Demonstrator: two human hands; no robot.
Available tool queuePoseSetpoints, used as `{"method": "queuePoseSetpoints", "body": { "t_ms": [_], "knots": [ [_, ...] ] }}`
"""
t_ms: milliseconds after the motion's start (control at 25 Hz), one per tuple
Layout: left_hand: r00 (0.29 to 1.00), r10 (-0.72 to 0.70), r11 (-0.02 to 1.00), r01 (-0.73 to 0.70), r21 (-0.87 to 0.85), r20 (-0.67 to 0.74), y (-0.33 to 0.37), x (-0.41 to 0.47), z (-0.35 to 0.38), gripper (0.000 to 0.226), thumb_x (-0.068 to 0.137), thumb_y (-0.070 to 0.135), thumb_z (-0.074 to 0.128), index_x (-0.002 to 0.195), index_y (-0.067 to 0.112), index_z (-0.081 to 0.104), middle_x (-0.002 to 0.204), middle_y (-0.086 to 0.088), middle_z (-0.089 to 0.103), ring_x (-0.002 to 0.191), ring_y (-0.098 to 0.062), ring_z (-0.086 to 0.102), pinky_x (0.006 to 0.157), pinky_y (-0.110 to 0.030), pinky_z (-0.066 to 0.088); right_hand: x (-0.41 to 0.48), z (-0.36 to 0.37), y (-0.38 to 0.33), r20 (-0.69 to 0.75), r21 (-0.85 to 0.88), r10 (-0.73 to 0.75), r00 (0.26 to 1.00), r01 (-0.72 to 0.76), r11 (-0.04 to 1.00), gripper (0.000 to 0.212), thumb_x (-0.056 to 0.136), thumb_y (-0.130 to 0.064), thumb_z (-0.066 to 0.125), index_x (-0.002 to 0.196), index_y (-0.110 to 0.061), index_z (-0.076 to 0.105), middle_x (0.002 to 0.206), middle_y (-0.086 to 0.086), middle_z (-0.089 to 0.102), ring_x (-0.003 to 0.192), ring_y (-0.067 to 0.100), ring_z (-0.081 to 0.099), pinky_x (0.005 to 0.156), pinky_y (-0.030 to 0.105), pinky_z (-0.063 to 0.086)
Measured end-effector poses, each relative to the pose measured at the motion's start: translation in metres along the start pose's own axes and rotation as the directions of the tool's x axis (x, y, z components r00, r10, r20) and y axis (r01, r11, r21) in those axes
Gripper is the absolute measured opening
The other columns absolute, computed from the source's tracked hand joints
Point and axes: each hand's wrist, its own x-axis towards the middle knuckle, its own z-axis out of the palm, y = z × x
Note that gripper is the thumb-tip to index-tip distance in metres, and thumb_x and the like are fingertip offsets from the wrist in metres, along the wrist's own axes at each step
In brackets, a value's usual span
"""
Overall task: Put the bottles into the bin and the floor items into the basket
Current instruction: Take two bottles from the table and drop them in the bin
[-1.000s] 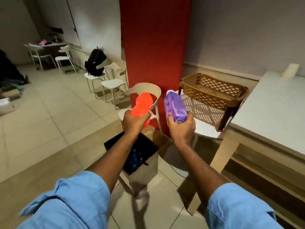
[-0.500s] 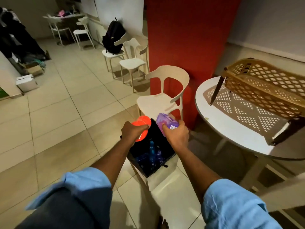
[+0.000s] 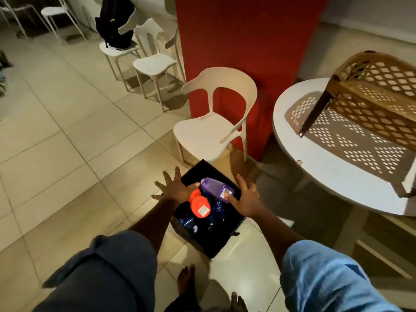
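Two hands are above the black square bin, both spread wide and holding nothing. My left hand has its fingers fanned over the bin's far left edge; my right hand is splayed over the bin's right edge. Between them are two bottles. One orange-red plastic bottle with a white label sits at the bin's mouth, just beside my left hand. One translucent purple plastic bottle with a small label lies tilted near the bin's far edge, and my right fingertips are at its labelled end; I cannot tell whether they touch it. Several dark blue bottles lie lower inside the bin, only partly visible.

The bin stands on the beige tiled floor, just in front of a cream plastic chair set against a red pillar. To the right, a round white worktop carries a brown perforated plastic basket at its far right edge, well apart from the bin. My light blue sleeves and bare feet show at the bottom of the view.
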Motion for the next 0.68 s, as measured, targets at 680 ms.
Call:
{"method": "queuePoseSetpoints", "body": {
  "t_ms": [680],
  "knots": [
    [0.869,0.394,0.918,-0.387,-0.087,0.298,0.075,0.068,-0.016,0.089,0.082,0.077,0.038,0.153,0.025,0.022,0.159,-0.014,0.025,0.146,-0.037,0.023,0.115,-0.055,0.026,0.026,-0.002,-0.066,-0.233,0.159,0.174,0.957,-0.139,0.977,0.073,0.092,-0.053,0.049,0.152,-0.025,0.018,0.148,0.018,0.035,0.135,0.038,0.039,0.108,0.051,0.038]
  ]
}}
